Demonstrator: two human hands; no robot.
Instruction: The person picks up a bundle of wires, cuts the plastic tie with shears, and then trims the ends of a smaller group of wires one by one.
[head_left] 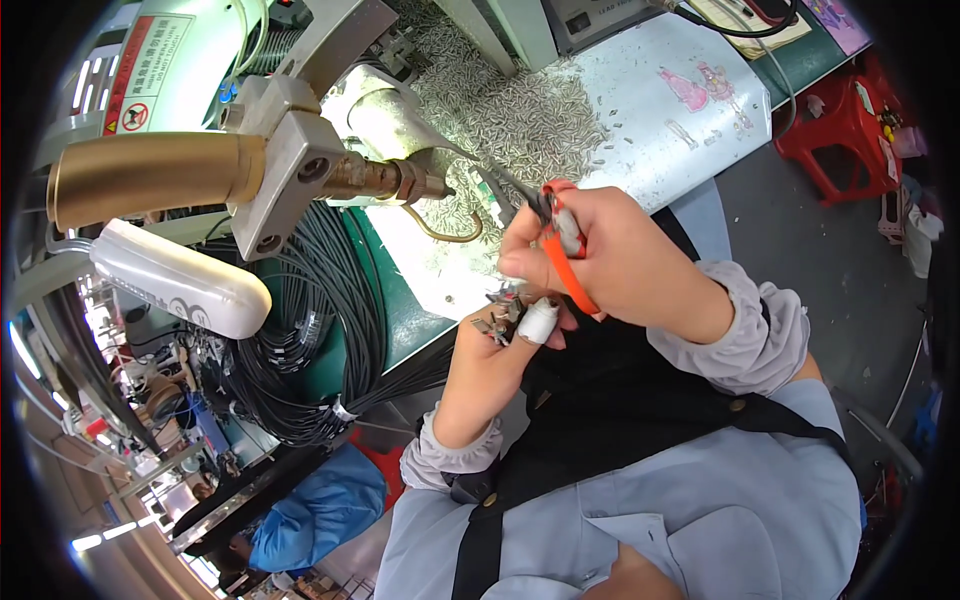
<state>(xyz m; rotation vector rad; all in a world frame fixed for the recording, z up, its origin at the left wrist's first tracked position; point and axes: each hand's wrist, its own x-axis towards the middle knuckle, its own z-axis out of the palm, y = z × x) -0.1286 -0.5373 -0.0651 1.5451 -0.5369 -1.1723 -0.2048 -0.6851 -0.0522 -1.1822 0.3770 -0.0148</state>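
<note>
My right hand (610, 245) is closed around orange-handled pliers (575, 280), their dark jaws pointing up and left over the work surface. My left hand (490, 365) sits just below it, fingers curled, with white tape (540, 321) wrapped round one digit. Several small metal parts (493, 328) stick out of that hand, but their exact kind is too small to tell. Beyond both hands, a heap of small silvery metal pieces (520, 125) is spread over the pale work surface (640, 165).
A machine with a brass-coloured cylinder (150, 180) and metal block (290, 170) stands at the left, close to the hands. Below it lie coils of black cable (300, 340). A red stool (845, 135) stands at the right. A person in blue (315, 510) is at the lower left.
</note>
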